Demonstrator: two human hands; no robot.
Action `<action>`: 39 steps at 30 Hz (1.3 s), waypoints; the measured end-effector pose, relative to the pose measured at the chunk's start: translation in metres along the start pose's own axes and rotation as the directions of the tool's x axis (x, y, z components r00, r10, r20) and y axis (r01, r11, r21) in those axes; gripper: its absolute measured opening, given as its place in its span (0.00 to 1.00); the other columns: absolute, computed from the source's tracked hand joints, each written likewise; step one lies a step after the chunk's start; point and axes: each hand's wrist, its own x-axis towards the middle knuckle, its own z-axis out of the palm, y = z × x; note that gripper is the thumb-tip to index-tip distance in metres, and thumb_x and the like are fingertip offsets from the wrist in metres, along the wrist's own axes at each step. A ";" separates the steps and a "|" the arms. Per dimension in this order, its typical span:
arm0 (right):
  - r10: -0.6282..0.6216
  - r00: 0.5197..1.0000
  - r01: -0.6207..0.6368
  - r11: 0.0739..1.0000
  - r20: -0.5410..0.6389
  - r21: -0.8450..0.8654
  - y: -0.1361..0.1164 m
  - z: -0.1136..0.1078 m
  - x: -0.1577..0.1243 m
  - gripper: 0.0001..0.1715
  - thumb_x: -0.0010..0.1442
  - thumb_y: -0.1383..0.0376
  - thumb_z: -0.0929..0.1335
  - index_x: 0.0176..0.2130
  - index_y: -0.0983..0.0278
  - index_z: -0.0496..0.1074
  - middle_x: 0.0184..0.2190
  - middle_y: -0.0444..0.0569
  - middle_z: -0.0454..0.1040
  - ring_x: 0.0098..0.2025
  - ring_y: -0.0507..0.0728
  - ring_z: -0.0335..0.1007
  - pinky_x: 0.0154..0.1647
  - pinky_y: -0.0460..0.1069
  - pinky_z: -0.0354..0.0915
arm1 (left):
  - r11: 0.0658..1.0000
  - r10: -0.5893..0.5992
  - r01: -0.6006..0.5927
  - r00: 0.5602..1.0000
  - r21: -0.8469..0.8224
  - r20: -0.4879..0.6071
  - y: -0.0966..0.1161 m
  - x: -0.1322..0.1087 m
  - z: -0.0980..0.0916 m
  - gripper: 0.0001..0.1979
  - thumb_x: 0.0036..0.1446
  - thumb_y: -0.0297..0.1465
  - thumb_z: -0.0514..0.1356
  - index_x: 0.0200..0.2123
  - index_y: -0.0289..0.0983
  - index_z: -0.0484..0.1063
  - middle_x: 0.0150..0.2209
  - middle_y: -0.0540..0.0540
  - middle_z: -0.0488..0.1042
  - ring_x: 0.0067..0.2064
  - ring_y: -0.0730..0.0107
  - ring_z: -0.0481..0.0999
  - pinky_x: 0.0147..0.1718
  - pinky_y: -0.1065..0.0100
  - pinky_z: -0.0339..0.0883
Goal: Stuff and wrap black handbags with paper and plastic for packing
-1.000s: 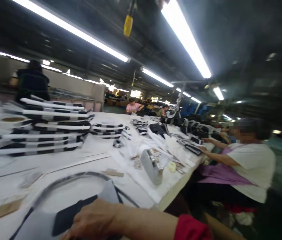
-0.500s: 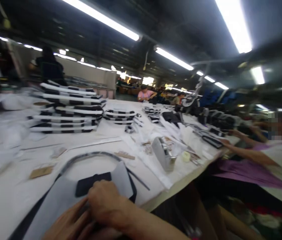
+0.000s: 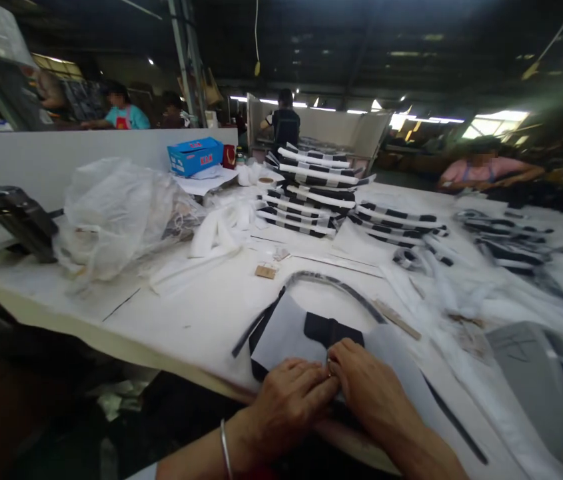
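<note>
Grey-white sheet point(image 3: 286, 333) lies flat at the near edge of the table point(image 3: 201, 313), directly under my fingertips, its long side running from left to lower right. My left hand point(image 3: 288, 397) and right hand point(image 3: 368, 387) meet on it, fingers drawn narrow and pinching its near edge. Just beyond sits a black patch point(image 3: 331, 330), nearer the right hand. A curved black strip point(image 3: 334, 285) arches past it. Far left, a plastic bag point(image 3: 116, 213) holds pale material. I cannot tell what the blue box point(image 3: 194, 155) contains.

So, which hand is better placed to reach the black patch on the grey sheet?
Probably the right. The right hand has its fingertips just under the black patch; the left hand rests lower on the grey sheet, a little further from it.
</note>
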 end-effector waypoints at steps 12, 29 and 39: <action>0.011 0.998 -0.014 0.998 -0.062 -0.064 0.032 -0.028 -0.059 0.33 0.55 0.60 0.74 0.58 0.61 0.69 0.58 0.55 0.71 0.62 0.66 0.64 0.65 0.66 0.56 | 0.991 0.133 -0.126 0.978 0.053 -0.158 -0.017 0.007 -0.002 0.16 0.65 0.23 0.52 0.55 0.36 0.69 0.49 0.42 0.78 0.50 0.65 0.77 0.49 0.63 0.72; 0.119 0.970 -0.136 0.989 -0.214 -0.066 0.039 0.012 -0.047 0.21 0.64 0.66 0.64 0.55 0.59 0.71 0.57 0.47 0.71 0.60 0.59 0.63 0.65 0.58 0.52 | 0.930 0.134 -0.140 0.990 0.341 0.040 -0.021 0.019 0.010 0.20 0.63 0.22 0.50 0.53 0.41 0.72 0.47 0.43 0.76 0.43 0.60 0.76 0.41 0.62 0.68; 0.319 0.820 -0.327 0.943 -0.475 0.068 0.029 0.055 -0.220 0.19 0.66 0.66 0.63 0.55 0.61 0.70 0.56 0.52 0.72 0.66 0.58 0.57 0.70 0.64 0.43 | 0.901 0.154 -0.153 0.988 0.405 0.030 -0.020 0.015 0.012 0.23 0.64 0.26 0.48 0.61 0.41 0.63 0.46 0.43 0.77 0.42 0.58 0.76 0.41 0.61 0.65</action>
